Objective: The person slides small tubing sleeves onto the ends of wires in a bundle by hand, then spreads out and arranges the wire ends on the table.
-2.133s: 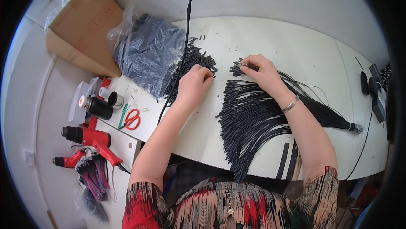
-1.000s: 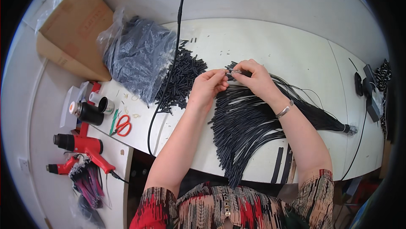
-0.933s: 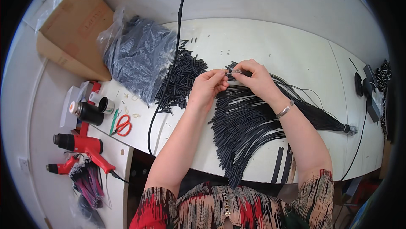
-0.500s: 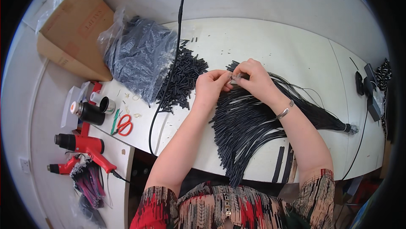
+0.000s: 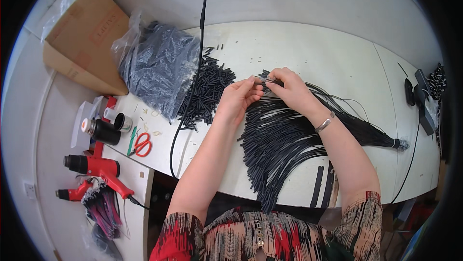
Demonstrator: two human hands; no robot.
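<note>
A fanned bundle of thin black wires [image 5: 279, 130] lies across the white table, its many loose ends in short black tubes. Its gathered end is tied near the right. Above the fan's far left part, my left hand [image 5: 237, 99] and my right hand [image 5: 294, 91] almost meet. Thumb and forefinger of my left hand pinch a tiny piece too small to name. Just beside it, my right hand's fingertips are pressed together on something small and dark, mostly covered by the fingers. A heap of short black tube pieces [image 5: 212, 87] lies left of my left hand.
Behind the heap sit a clear plastic bag [image 5: 159, 63] and a cardboard box [image 5: 87, 39]. Red scissors [image 5: 142, 144], a black bottle [image 5: 103, 131] and a red heat gun [image 5: 99, 167] are at left. A hanging black cable [image 5: 197, 77] crosses the view; a power strip [image 5: 424, 102] is far right.
My left hand has turned slightly, its lower fingers spreading from the pinch. Both hands stay over the same spot, with the fingertips a little higher. The wire bundle lies as before.
</note>
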